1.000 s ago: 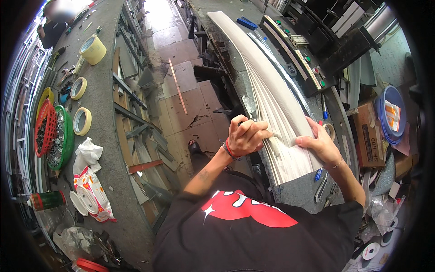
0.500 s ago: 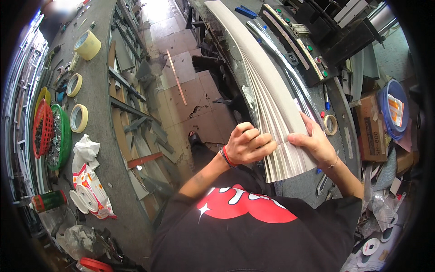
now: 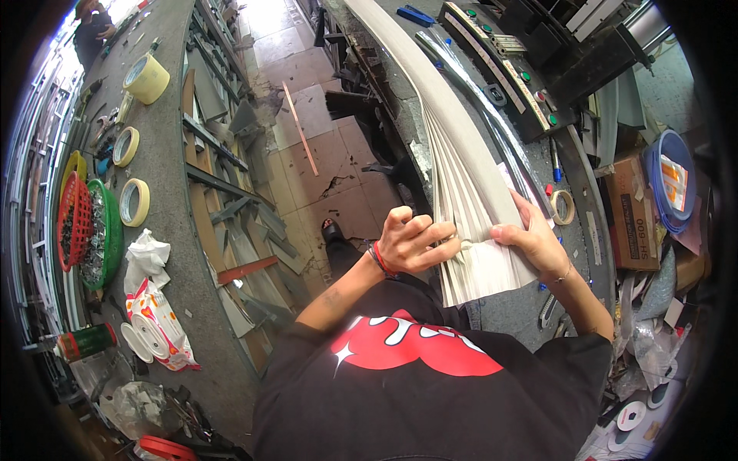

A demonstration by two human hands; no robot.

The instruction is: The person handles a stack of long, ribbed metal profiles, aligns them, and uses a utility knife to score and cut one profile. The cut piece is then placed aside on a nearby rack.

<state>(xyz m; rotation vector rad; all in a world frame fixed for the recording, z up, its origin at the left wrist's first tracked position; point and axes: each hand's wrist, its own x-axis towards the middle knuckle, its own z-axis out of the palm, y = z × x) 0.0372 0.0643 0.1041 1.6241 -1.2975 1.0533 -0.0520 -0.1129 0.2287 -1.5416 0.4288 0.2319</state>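
A long cream stack of pleated material point(image 3: 473, 161) runs from the far end of the right-hand bench toward my body, its folds fanned apart along the left side and at the near end. My right hand point(image 3: 538, 238) grips its right edge, thumb pressed on the top face and the fingers hidden beneath. At the left edge of the folds, my left hand point(image 3: 419, 242) is closed, with the fingers curled and pinching the pleats. Exactly how many folds lie in that pinch is hidden.
On the right bench are a control strip with green buttons point(image 3: 503, 65), a tape roll point(image 3: 563, 207) and a blue marker point(image 3: 555, 160). The left bench point(image 3: 173, 253) bears tape rolls, baskets and a wipes pack point(image 3: 157, 326). Another person point(image 3: 94, 32) stands far left.
My left hand has shifted slightly left, drawing the near folds that way so they spread wider. My right hand keeps its grip at about the same place.
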